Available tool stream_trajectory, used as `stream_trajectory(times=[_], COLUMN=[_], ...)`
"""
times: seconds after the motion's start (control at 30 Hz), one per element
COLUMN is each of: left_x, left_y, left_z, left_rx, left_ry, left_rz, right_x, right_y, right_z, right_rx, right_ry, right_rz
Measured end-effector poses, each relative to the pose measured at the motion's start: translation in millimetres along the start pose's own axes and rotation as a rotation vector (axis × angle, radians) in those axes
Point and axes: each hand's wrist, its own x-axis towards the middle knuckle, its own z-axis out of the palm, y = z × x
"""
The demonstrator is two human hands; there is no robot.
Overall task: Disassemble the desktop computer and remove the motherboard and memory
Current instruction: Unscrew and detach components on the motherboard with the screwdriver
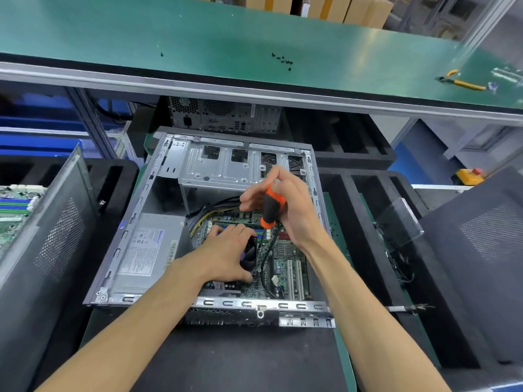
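An open desktop case [135,216] lies flat in front of me. Its green motherboard [285,267] fills the right half, with memory slots [254,229] partly hidden behind my hands. My left hand [226,256] rests on the black CPU cooler fan [249,257], fingers curled round its edge. My right hand [285,199] grips an orange and black screwdriver [271,210] held upright, its shaft pointing down beside the fan. A grey power supply [150,250] sits in the case's left half.
A green shelf [198,43] above holds several loose black screws [283,59] and yellow-handled pliers [461,82]. A second computer [226,116] stands behind the case. A removed side panel [48,236] leans at left, another dark panel [481,250] at right. Black foam trays [353,154] surround the case.
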Motion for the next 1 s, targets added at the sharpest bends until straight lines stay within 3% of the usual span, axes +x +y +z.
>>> stream_trajectory(times=[0.13, 0.2, 0.37, 0.47, 0.53, 0.67, 0.77, 0.9, 1.0], left_x=[-0.9, -0.8, 0.4, 1.3, 1.4, 1.1, 1.8, 2.0, 1.6], left_y=[0.3, 0.3, 0.3, 0.4, 0.0, -0.5, -1.2, -1.6, -1.3], left_z=[-1.2, -1.6, -1.1, 0.2, 1.0, 1.3, 0.3, 0.2, 0.4], left_rx=[0.005, 0.016, 0.026, 0.022, 0.004, -0.004, -0.015, -0.013, -0.006], left_ry=[-0.005, -0.007, -0.013, -0.021, -0.017, -0.016, -0.022, -0.028, -0.030], left_rz=[0.008, 0.007, 0.000, -0.010, -0.013, -0.013, -0.015, -0.015, -0.019], right_x=[15.0, 14.4, -7.0, -18.1, -22.5, -16.0, -1.6, 3.2, 0.3], right_y=[-15.8, -10.8, 11.0, 16.1, 19.3, 6.3, -12.2, -19.4, -12.1], right_z=[-11.8, -11.5, 2.4, 12.2, 14.8, -3.5, -23.7, -31.7, -19.9], right_rx=[-0.077, -0.064, 0.084, 0.021, -0.060, -0.202, -0.265, -0.118, -0.088], right_ry=[-0.184, -0.128, 0.553, 0.752, 0.700, 0.302, 0.101, 0.007, 0.117], right_rz=[0.187, 0.177, -0.103, -0.187, -0.186, -0.051, -0.027, 0.096, 0.074])
